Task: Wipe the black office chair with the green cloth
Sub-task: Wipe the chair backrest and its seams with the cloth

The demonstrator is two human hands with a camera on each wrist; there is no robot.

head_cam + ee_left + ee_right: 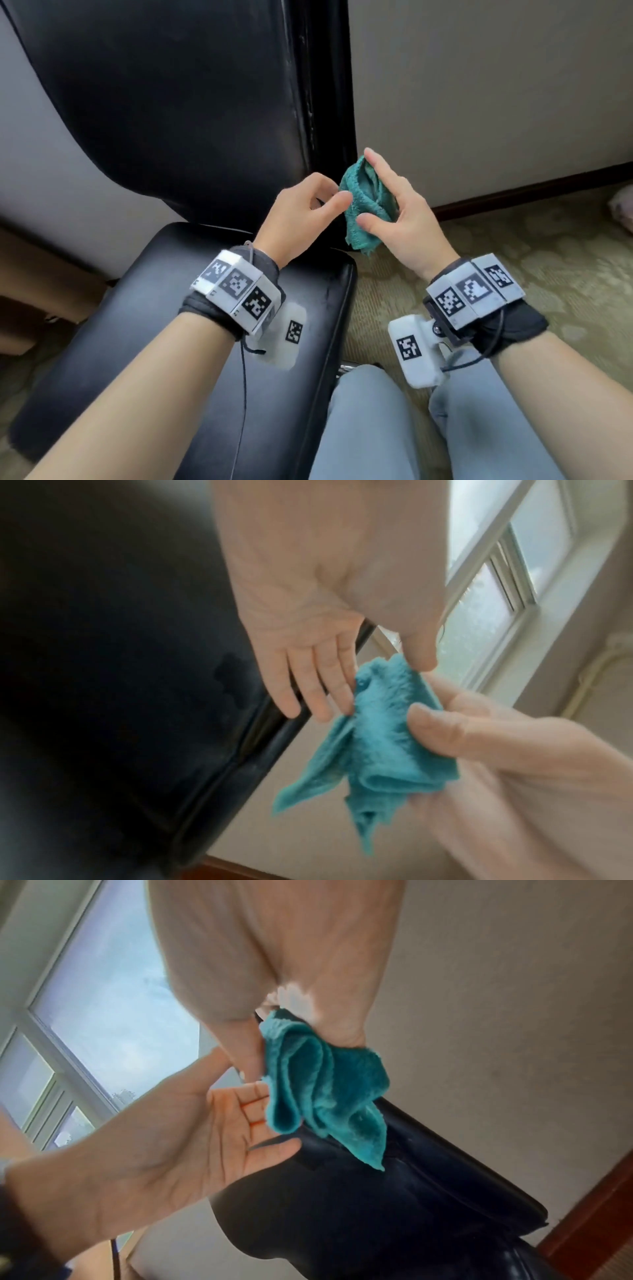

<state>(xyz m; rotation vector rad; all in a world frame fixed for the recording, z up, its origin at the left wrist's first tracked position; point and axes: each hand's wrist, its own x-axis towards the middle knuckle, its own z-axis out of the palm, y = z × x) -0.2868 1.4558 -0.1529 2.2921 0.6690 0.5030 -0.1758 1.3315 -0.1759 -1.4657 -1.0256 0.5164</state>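
Note:
The black office chair fills the left of the head view, its backrest (171, 102) upright and its seat (205, 308) below my left wrist. I hold the crumpled green cloth (368, 205) in the air beside the backrest's right edge, apart from the chair. It lies against the fingers of my right hand (373, 192), with the thumb pressed on its front. My left hand (339, 193) pinches the cloth's upper left edge between thumb and forefinger. The left wrist view shows the cloth (383, 737) hanging in folds, and the right wrist view shows it (325, 1085) above the chair (377, 1204).
Patterned carpet (513, 257) lies right of the chair, and a cream wall with dark wooden skirting (513, 195) stands behind. My legs in light jeans (376, 428) are beside the seat. A brown box (34, 291) sits at the left. A window (479, 615) is nearby.

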